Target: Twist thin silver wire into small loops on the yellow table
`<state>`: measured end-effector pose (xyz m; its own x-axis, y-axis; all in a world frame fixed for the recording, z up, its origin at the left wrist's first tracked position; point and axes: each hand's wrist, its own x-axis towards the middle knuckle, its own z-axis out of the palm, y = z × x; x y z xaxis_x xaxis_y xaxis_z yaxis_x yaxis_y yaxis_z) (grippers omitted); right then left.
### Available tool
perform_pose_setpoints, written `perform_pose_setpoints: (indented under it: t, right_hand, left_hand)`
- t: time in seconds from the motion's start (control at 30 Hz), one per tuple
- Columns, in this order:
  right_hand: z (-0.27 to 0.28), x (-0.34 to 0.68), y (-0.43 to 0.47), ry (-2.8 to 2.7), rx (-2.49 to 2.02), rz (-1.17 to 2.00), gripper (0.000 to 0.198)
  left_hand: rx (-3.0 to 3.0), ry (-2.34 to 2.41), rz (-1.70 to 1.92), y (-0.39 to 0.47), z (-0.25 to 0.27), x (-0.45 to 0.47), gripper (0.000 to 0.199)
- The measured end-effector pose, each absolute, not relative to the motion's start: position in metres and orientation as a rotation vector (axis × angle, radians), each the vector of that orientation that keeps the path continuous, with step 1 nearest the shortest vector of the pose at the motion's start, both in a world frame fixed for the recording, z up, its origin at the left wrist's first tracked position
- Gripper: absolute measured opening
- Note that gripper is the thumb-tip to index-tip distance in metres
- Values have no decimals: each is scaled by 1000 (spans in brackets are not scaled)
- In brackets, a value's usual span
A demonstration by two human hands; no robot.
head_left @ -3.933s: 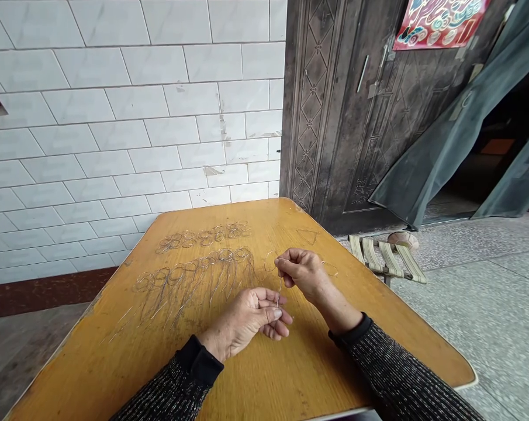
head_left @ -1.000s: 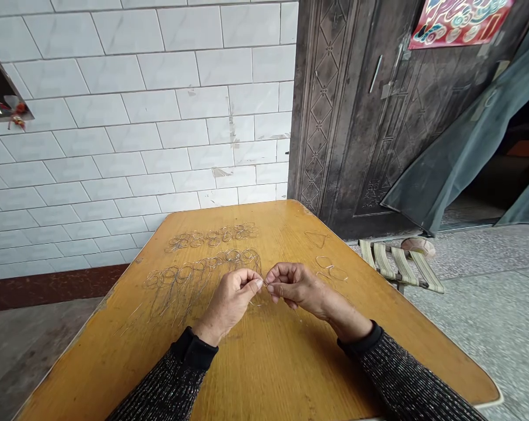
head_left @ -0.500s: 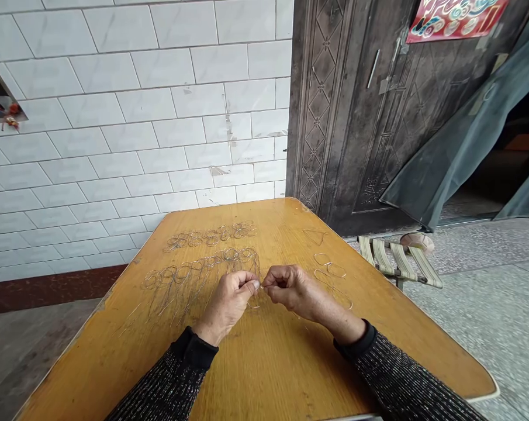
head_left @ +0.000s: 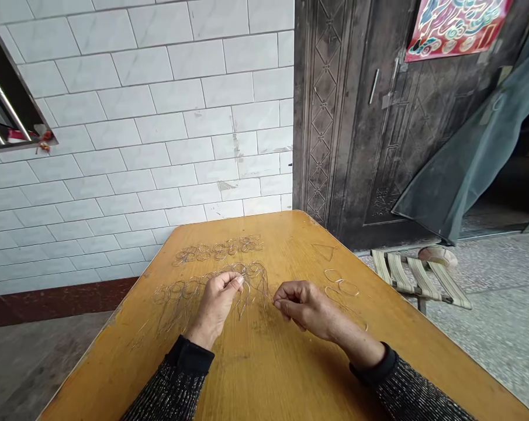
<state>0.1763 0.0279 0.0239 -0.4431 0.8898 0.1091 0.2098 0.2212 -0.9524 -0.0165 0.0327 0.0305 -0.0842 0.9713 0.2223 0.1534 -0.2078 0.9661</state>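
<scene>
Beyond, tiled wall (head_left: pixel 180 90) and dark door (head_left: pixel 389 158); below, wooden table (head_left: pixel 264 368) with rows of loops (head_left: pixel 232 247). Above it, right hand (head_left: pixel 306 307) closed at the tips, cannot tell on what; left hand (head_left: pixel 214 301) pinched on bent wire (head_left: pixel 248 294), long axis down from the pinch, end nearward.

Both forearms (head_left: pixel 170 383) reach in from the bottom, angled towards each other, wrists (head_left: pixel 199 338) bare. The left hand (head_left: pixel 215 303) has its thumb and fingertips pinched together — the right hand (head_left: pixel 310 310) is apart from it, fingers curled in, thumb tucked up close to the index finger.
</scene>
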Motion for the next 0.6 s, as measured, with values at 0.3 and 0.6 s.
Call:
perform_pose_setpoints:
  t: [0.3, 0.6]
  right_hand:
    - [27, 181, 28, -1846, -1044, 1356, 12]
    - [18, 191, 49, -1701, -1106, 1170, 19]
  left_hand:
    - [1456, 1301, 1421, 32, 31, -15, 24]
    - [1336, 1317, 1527, 36, 29, -14, 31]
